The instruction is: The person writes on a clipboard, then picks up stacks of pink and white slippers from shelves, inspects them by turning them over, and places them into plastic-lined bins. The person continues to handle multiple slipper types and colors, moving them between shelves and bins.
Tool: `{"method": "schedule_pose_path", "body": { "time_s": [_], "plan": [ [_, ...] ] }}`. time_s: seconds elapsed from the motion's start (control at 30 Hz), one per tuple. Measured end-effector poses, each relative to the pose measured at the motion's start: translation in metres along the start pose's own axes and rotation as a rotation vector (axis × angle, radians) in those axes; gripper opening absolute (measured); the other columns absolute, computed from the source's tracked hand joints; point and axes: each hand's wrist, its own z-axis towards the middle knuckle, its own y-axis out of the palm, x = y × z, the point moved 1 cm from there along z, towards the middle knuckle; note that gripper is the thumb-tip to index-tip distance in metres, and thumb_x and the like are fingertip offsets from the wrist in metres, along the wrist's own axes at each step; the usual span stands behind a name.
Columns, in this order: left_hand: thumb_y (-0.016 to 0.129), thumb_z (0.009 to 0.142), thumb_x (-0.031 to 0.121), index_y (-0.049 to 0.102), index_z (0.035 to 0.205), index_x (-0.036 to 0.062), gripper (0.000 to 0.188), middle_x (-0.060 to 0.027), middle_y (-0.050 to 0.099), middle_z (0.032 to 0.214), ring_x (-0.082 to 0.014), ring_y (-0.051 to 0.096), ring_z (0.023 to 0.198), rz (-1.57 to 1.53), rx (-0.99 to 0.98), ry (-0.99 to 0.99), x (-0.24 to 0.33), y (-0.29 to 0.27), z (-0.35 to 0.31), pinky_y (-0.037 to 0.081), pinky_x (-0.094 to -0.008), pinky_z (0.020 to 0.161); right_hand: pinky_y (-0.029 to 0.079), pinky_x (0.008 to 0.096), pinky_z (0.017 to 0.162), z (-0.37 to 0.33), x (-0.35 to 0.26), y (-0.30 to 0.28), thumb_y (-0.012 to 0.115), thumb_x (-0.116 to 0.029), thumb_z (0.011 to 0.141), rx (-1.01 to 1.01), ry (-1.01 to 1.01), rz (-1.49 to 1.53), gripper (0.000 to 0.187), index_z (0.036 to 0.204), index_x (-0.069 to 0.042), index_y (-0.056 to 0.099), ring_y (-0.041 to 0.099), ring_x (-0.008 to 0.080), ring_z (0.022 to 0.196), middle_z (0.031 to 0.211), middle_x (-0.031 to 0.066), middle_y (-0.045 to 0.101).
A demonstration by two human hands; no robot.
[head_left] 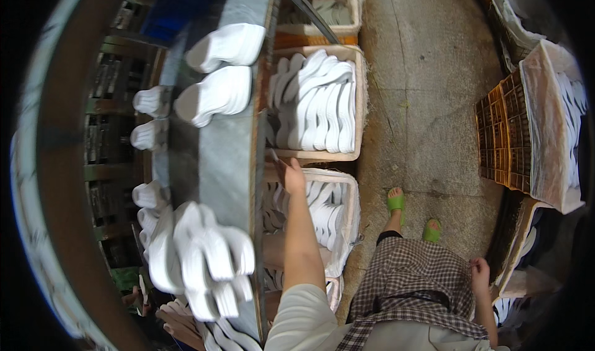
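Observation:
My left arm reaches forward beside the metal bench (226, 146). At the bench's edge is my left hand (294, 177), above the meeting rims of two lined crates. Its fingers are closed around something thin and dark, too small to name. White foam shoe soles (325, 115) stand packed in rows in the farther crate (310, 154). More white soles (325, 221) fill the nearer crate (344, 177). Beside my checked apron (412, 270) hangs my right hand (480, 275), its fingers curled; whether they hold anything is hidden.
Bundles of white soles (198, 252) and two separate stacks (217, 94) rest on the bench. Another person's hand (131, 298) shows at the lower left. Along the right stand orange crates (502, 137) with pale liners. Concrete floor (427, 103) runs between the rows.

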Motion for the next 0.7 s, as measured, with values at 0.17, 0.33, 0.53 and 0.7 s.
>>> {"method": "schedule_pose_path", "body": {
  "time_s": [0.17, 0.33, 0.53, 0.7],
  "plan": [
    [0.034, 0.093, 0.053, 0.049, 0.124, -0.0036, 0.066, -0.0225, 0.047, 0.13, -0.0364, 0.045, 0.118, 0.348, -0.255, 0.03, 0.004, 0.039, 0.099, 0.038, -0.0442, 0.097, 0.046, 0.0265, 0.069, 0.009, -0.017, 0.052, 0.043, 0.009, 0.08, -0.131, 0.234, 0.014, 0.016, 0.088, 0.002, 0.054, 0.055, 0.0136, 0.074, 0.082, 0.0054, 0.057],
    [0.021, 0.092, 0.063, 0.062, 0.104, -0.0048, 0.081, -0.0243, 0.064, 0.1, -0.0399, 0.059, 0.095, 0.75, -0.598, 0.328, -0.012, 0.072, 0.146, 0.041, -0.0418, 0.091, 0.047, 0.0277, 0.074, 0.03, -0.042, 0.091, 0.044, 0.008, 0.081, -0.189, 0.288, 0.106, 0.019, 0.095, 0.002, 0.055, 0.057, 0.0144, 0.078, 0.086, 0.0062, 0.059],
    [0.025, 0.088, 0.067, 0.063, 0.107, -0.0021, 0.081, -0.0191, 0.066, 0.1, -0.0328, 0.062, 0.096, 0.823, -0.962, 0.314, -0.027, 0.067, 0.186, 0.04, -0.0386, 0.094, 0.045, 0.0266, 0.076, 0.043, -0.051, 0.106, 0.042, 0.008, 0.082, -0.213, 0.347, 0.112, 0.019, 0.094, 0.001, 0.055, 0.055, 0.0154, 0.082, 0.09, 0.0072, 0.058],
    [0.046, 0.084, 0.061, 0.068, 0.093, -0.0011, 0.067, -0.0201, 0.064, 0.101, -0.0337, 0.057, 0.101, 0.828, -0.695, 0.544, -0.027, 0.063, 0.174, 0.04, -0.0417, 0.091, 0.047, 0.0299, 0.073, 0.05, -0.055, 0.103, 0.037, 0.011, 0.084, -0.262, 0.396, 0.046, 0.019, 0.091, 0.003, 0.052, 0.055, 0.0162, 0.077, 0.089, 0.009, 0.057]
  ]
}}
